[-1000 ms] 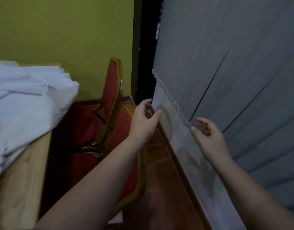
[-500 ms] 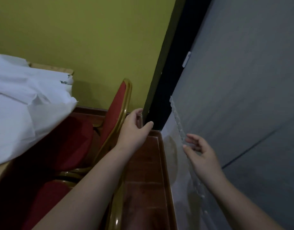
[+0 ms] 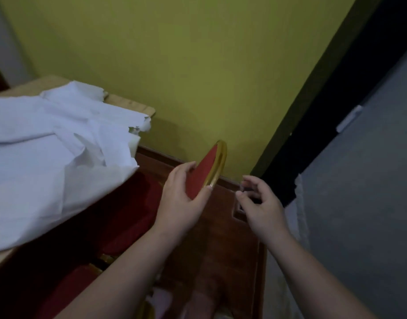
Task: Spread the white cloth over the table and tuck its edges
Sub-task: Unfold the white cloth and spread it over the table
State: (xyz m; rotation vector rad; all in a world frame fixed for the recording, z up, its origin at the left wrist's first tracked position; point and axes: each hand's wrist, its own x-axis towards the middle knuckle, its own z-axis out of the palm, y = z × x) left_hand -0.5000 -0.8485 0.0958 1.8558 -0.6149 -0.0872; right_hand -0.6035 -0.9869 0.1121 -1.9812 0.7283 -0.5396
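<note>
Two bare forearms, left hand [image 3: 181,199] and right hand [image 3: 262,203], sleeveless, no rings or watch.

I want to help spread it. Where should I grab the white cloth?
Pinch the white cloth at its loose corner hanging off the table edge, coming from the chair side. It droops free there; elsewhere it lies bunched.

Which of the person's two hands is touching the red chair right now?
The left hand: it grips the red chair back, thumb at the gold frame. The right hand hangs apart, fingers loosely curled, holding nothing.
</note>
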